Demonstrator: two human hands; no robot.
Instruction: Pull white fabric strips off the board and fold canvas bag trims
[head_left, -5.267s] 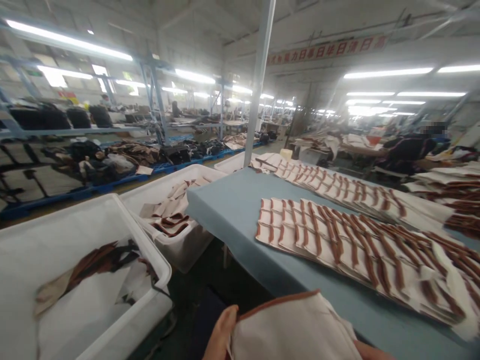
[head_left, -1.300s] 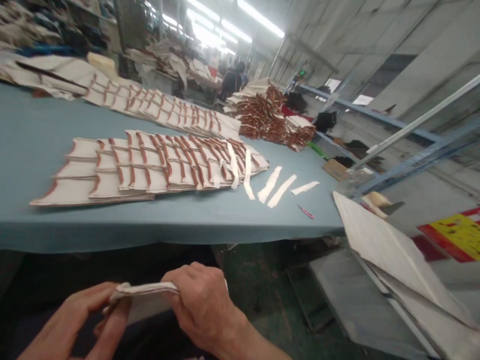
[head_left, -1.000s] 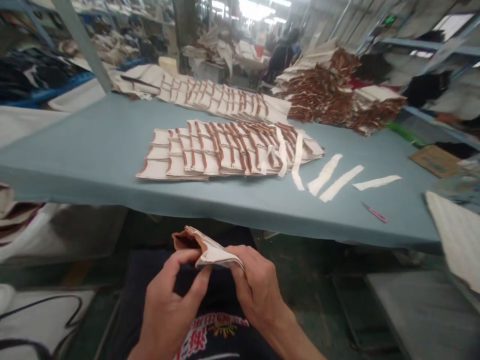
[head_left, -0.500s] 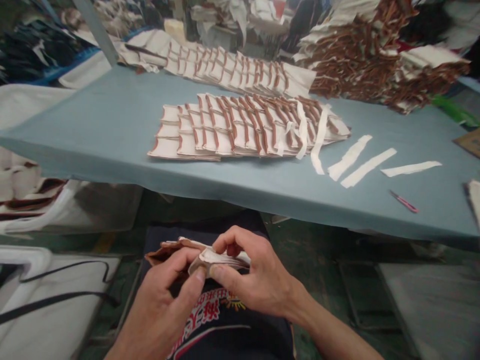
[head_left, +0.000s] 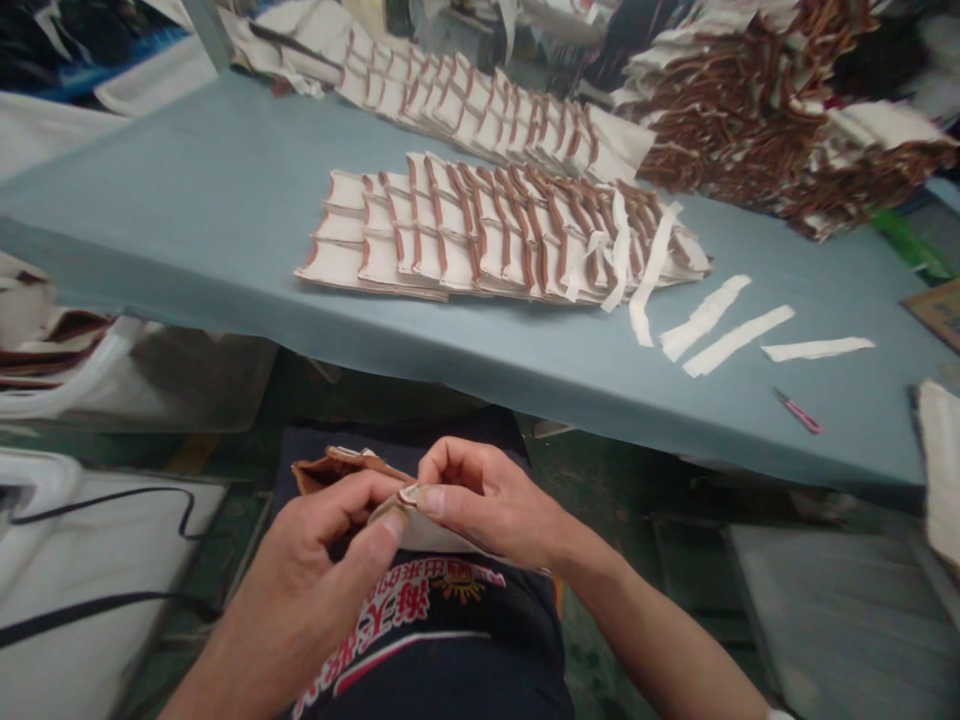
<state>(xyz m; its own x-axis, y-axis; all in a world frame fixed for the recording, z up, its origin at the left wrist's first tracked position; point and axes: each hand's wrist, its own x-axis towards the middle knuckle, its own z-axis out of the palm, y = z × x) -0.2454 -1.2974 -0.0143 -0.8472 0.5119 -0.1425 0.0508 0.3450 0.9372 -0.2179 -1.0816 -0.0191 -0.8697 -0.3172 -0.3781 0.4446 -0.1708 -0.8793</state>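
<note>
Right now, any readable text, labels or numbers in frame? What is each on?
Red and white Chinese characters on the dark navy T-shirt: upside down and blurred, not readable.
Cream fabric piece with brown trim, pinched by left hand and right hand: no print visible.
Brown cardboard piece at far right: no marks legible.
No other text.
</note>
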